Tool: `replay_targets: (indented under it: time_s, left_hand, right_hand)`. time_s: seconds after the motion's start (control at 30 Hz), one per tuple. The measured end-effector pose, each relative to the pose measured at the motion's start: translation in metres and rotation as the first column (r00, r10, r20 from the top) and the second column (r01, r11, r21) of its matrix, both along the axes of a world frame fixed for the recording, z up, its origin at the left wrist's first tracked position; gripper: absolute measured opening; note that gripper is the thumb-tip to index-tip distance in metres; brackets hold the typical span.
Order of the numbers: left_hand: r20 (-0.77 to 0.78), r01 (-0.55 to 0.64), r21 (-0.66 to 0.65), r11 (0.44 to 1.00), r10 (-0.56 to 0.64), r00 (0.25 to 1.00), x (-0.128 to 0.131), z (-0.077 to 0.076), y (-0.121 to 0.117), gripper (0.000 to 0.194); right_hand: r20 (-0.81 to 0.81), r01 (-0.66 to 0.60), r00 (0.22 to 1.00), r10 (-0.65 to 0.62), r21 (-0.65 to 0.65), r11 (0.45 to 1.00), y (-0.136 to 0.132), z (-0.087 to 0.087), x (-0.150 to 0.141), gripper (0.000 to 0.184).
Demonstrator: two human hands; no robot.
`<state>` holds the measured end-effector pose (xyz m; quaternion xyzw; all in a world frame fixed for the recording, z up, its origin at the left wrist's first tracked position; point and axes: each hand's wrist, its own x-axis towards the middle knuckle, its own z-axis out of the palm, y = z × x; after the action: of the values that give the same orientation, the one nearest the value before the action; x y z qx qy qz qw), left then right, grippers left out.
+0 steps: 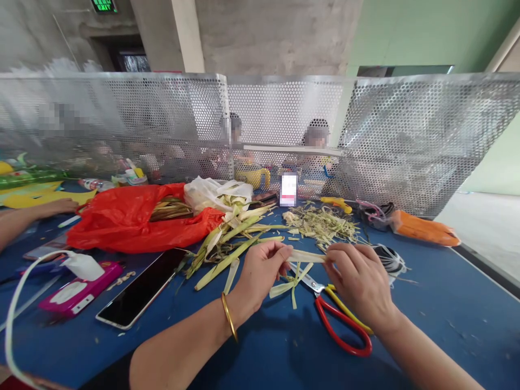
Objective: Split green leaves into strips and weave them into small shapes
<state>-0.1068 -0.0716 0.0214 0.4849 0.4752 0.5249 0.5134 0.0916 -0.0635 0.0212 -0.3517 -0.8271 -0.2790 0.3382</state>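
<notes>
A pale flat strip of corn husk (306, 255) is stretched level between my two hands above the table. My left hand (260, 273), with a gold bangle at the wrist, pinches its left end between thumb and fingers. The right end is gripped by my right hand (359, 279), its fingers curled. Just below the strip is a small knotted husk piece (294, 284) with several ends sticking out; whether a hand touches it I cannot tell. Scissors (317, 288) with one red and one yellow handle lie beneath my right hand, their tips partly hidden.
Corn husks (221, 271) spill from a red plastic bag (117, 219). Husk scraps (329, 225) are heaped behind my hands. A black phone (142, 290) and magenta device (81, 290) lie left. An orange packet (424, 227) sits right. A perforated metal screen (284, 108) stands behind; another person's hand (60, 207) rests left.
</notes>
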Motion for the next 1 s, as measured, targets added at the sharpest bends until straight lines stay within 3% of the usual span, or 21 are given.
replay_targets:
  time_s: [0.2,0.63,0.83,1.0]
  left_hand:
    - [-0.006,-0.092,0.071,0.993,0.093,0.996,-0.009,-0.001,0.011,0.024]
    - [0.051,-0.227,0.129,0.965,0.222,0.974,-0.017,-0.001,0.020,0.031]
    - [0.386,-0.107,-0.101,0.989,0.138,0.912,-0.011,-0.003,0.017,0.061]
    - [0.342,0.056,-0.108,0.993,-0.015,0.939,-0.001,-0.009,0.006,0.046]
  right_hand:
    - [0.103,-0.059,0.993,0.056,0.024,0.998,0.003,-0.004,0.011,0.011]
    - [0.034,-0.039,0.999,0.038,0.040,0.998,0.007,0.007,0.025,0.012]
    - [-0.043,-0.045,0.998,0.045,0.002,0.999,0.003,0.007,0.018,0.012]
    - [0.082,-0.038,0.996,0.041,-0.044,0.998,-0.003,0.001,0.010,0.019]
